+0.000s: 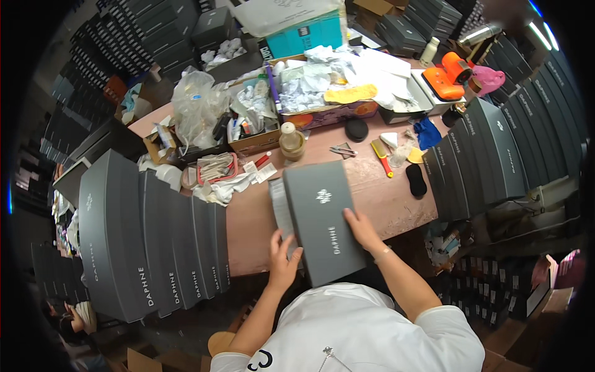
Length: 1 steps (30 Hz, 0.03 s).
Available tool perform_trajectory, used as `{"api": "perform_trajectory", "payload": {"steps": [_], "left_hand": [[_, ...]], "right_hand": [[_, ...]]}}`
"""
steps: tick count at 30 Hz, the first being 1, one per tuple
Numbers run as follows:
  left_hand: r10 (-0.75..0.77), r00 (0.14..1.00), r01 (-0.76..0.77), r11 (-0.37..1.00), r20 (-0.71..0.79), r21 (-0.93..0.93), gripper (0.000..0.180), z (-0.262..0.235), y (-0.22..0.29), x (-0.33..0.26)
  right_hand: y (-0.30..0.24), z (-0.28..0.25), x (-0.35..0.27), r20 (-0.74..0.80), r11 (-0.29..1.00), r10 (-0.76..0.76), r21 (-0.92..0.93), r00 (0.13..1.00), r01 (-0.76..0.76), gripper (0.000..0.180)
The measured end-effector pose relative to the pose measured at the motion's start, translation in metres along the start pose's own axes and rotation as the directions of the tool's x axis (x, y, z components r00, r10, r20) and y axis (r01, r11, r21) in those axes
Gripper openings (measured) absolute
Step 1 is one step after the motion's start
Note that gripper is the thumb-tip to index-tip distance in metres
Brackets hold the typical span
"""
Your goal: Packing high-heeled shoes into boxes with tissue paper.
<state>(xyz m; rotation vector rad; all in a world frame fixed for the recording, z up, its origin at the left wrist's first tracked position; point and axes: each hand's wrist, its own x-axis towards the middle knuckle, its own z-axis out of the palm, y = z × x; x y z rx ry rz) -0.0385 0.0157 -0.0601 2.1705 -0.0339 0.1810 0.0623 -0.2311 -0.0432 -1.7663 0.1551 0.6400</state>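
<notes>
A dark grey shoebox [322,217] with a silver emblem on its lid lies tilted over the table's near edge, close to my body. Along its left flank a paler side panel [282,208] shows. My right hand [364,231] grips the box's right edge, thumb on the lid and the other fingers mostly hidden. Beside the left edge is my left hand [284,263], its fingers spread and the tips at the pale panel.
Stacked grey shoeboxes stand left [114,235] and right [489,149]. Behind are a carton of crumpled paper [310,118], a glass jar [291,142], a red tray of strips [217,167], a yellow-red brush [381,155], a black pad [416,180] and an orange device [446,77].
</notes>
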Motion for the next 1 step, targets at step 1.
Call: {"api": "perform_trajectory", "payload": {"steps": [1], "left_hand": [[-0.131,0.991,0.131,0.991,-0.018,0.002,0.045,0.0098,-0.0171,0.002]], "right_hand": [[0.004,-0.0066,-0.0048,-0.019,1.0,0.008,0.005,1.0,-0.008,0.066]]}}
